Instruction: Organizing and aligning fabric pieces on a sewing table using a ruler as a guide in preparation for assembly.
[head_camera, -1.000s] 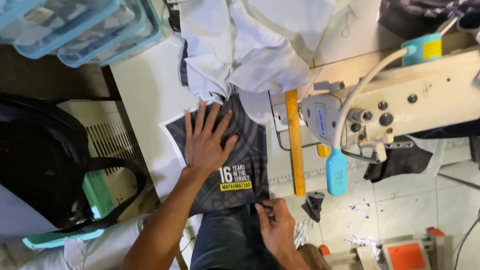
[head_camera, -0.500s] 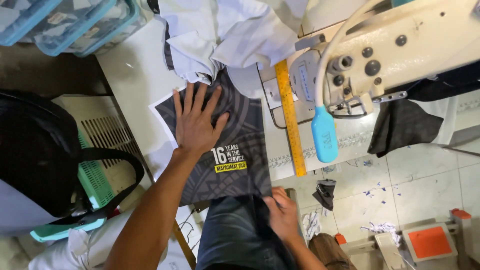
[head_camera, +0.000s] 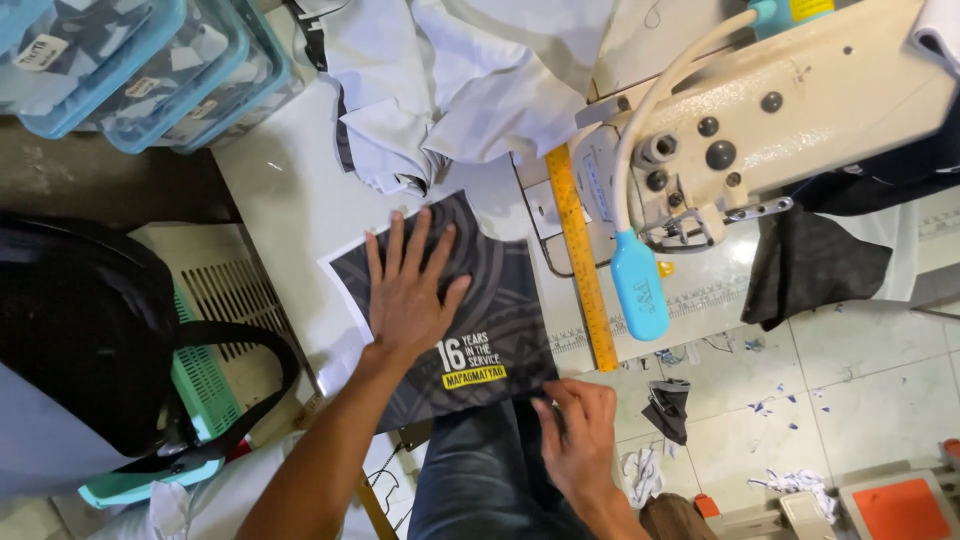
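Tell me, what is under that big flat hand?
The left hand lies spread flat on a dark patterned fabric piece on the white table. The cloth directly beneath the palm is covered. The right hand pinches the fabric's near edge.

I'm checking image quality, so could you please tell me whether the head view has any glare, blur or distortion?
Head view: mostly sharp; soft glare on the white table; left hand and dark printed fabric crisp; right hand slightly soft; edges bend a little.

A sewing workshop: an industrial sewing machine (head_camera: 760, 130), a yellow ruler (head_camera: 580, 255), piled white fabric (head_camera: 470, 80), scraps on the floor (head_camera: 800, 400).
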